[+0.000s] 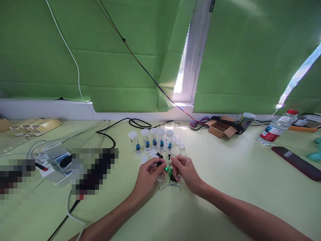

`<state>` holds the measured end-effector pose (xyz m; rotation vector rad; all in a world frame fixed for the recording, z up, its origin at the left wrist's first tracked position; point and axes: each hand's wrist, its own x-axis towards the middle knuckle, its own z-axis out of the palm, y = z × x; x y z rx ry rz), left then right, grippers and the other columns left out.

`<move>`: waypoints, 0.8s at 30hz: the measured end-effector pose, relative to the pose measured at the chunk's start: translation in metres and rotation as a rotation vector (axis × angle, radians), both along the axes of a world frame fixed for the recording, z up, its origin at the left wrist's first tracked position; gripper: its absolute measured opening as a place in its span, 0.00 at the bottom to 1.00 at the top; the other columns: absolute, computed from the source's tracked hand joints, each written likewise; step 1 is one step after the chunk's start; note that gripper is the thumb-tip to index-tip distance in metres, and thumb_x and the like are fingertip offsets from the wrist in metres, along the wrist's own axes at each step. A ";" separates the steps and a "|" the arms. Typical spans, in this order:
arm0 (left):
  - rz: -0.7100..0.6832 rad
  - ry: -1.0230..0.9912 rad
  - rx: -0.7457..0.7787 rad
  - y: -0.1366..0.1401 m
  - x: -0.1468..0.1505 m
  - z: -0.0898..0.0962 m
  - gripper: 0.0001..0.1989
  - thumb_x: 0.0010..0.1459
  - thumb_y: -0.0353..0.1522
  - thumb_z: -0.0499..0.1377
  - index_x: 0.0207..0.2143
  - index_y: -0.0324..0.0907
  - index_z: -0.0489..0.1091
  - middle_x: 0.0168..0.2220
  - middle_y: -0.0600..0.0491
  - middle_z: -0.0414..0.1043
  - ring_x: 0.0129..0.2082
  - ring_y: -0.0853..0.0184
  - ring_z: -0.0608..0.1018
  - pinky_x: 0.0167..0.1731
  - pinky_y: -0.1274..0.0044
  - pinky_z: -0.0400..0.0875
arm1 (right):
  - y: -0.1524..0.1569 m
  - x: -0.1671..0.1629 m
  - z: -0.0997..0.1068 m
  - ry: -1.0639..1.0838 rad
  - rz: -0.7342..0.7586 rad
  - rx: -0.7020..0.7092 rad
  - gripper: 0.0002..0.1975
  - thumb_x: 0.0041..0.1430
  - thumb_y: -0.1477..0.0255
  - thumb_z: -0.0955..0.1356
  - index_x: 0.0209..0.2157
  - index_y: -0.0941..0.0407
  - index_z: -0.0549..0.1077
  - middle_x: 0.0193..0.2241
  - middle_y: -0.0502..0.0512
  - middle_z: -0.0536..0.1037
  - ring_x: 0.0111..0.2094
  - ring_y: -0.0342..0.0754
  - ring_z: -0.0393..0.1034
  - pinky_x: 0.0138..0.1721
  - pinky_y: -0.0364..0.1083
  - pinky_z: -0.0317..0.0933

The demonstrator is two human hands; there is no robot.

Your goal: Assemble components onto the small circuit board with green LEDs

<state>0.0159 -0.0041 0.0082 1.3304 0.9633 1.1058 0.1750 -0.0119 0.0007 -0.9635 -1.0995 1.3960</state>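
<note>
At the middle of the table my left hand (147, 172) is closed in a pinch on a small black part with a thin metal rod (159, 163) pointing up. Close beside it, my right hand (185, 170) has thumb and forefinger pressed together; what they pinch is too small to make out. Between and under the hands lie small bright green pieces (171, 174) and black pieces, partly hidden by the fingers. Bent thin metal rods (174, 185) lie just in front. Behind the hands, several clear tubes with white caps (147, 143) stand upright with blue parts inside.
Clear tubes without blue parts (182, 142) stand behind the hands on the right. Farther right are an open cardboard box (218, 129), a can (247, 121), a tilted water bottle (277, 129) and a dark flat case (296, 162). Cables and a white device (54, 157) lie left.
</note>
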 end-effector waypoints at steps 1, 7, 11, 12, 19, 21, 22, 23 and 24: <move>0.002 0.003 0.002 -0.001 0.000 0.000 0.10 0.54 0.38 0.65 0.34 0.40 0.72 0.19 0.57 0.72 0.20 0.70 0.72 0.25 0.79 0.67 | 0.000 0.000 0.000 0.008 0.007 -0.006 0.21 0.59 0.56 0.68 0.23 0.57 0.65 0.11 0.44 0.66 0.10 0.37 0.56 0.13 0.39 0.49; 0.012 0.028 0.031 -0.002 0.001 -0.003 0.10 0.55 0.38 0.64 0.34 0.41 0.74 0.20 0.57 0.72 0.21 0.70 0.72 0.27 0.79 0.67 | 0.002 0.002 -0.001 0.063 0.057 -0.061 0.22 0.59 0.56 0.68 0.21 0.57 0.65 0.10 0.40 0.58 0.09 0.37 0.56 0.13 0.39 0.48; 0.010 0.045 0.038 -0.003 0.001 -0.001 0.09 0.54 0.38 0.65 0.33 0.41 0.74 0.20 0.57 0.71 0.21 0.70 0.71 0.26 0.79 0.67 | 0.002 0.002 0.001 0.111 0.103 -0.118 0.22 0.56 0.55 0.70 0.20 0.56 0.64 0.10 0.40 0.55 0.10 0.37 0.53 0.12 0.39 0.47; 0.011 0.051 0.039 -0.003 0.001 -0.001 0.09 0.54 0.38 0.64 0.33 0.41 0.74 0.20 0.57 0.71 0.21 0.70 0.71 0.26 0.79 0.67 | 0.002 0.002 0.001 0.130 0.119 -0.139 0.22 0.55 0.55 0.70 0.21 0.56 0.64 0.10 0.39 0.55 0.10 0.37 0.52 0.12 0.39 0.47; 0.040 0.123 0.109 -0.007 0.001 0.001 0.08 0.56 0.37 0.63 0.33 0.41 0.74 0.20 0.57 0.70 0.20 0.71 0.71 0.25 0.79 0.67 | 0.002 0.005 0.005 0.197 0.209 -0.249 0.22 0.53 0.56 0.72 0.21 0.56 0.63 0.11 0.39 0.52 0.12 0.36 0.46 0.12 0.38 0.44; 0.043 0.147 0.144 -0.007 0.001 0.000 0.07 0.56 0.37 0.63 0.33 0.42 0.74 0.21 0.57 0.71 0.20 0.71 0.71 0.25 0.79 0.68 | 0.003 0.006 0.005 0.205 0.225 -0.254 0.22 0.53 0.56 0.72 0.21 0.56 0.63 0.11 0.39 0.52 0.13 0.36 0.46 0.13 0.38 0.44; 0.043 0.158 0.160 -0.007 0.000 0.000 0.07 0.57 0.36 0.62 0.32 0.42 0.74 0.21 0.57 0.71 0.20 0.71 0.71 0.26 0.79 0.68 | 0.003 0.007 0.005 0.208 0.232 -0.255 0.22 0.53 0.56 0.72 0.21 0.56 0.63 0.11 0.39 0.52 0.13 0.36 0.46 0.13 0.38 0.44; 0.045 0.167 0.175 -0.007 0.000 0.000 0.07 0.57 0.36 0.62 0.32 0.42 0.74 0.22 0.56 0.71 0.21 0.71 0.72 0.26 0.79 0.68 | 0.003 0.007 0.005 0.209 0.237 -0.256 0.22 0.53 0.56 0.72 0.21 0.56 0.63 0.11 0.39 0.52 0.13 0.36 0.45 0.13 0.38 0.44; 0.046 0.176 0.192 -0.007 0.000 0.000 0.06 0.57 0.36 0.62 0.32 0.42 0.74 0.23 0.56 0.72 0.21 0.71 0.72 0.26 0.79 0.68 | 0.003 0.007 0.005 0.208 0.240 -0.259 0.22 0.53 0.56 0.72 0.21 0.56 0.63 0.11 0.39 0.52 0.13 0.36 0.45 0.13 0.38 0.44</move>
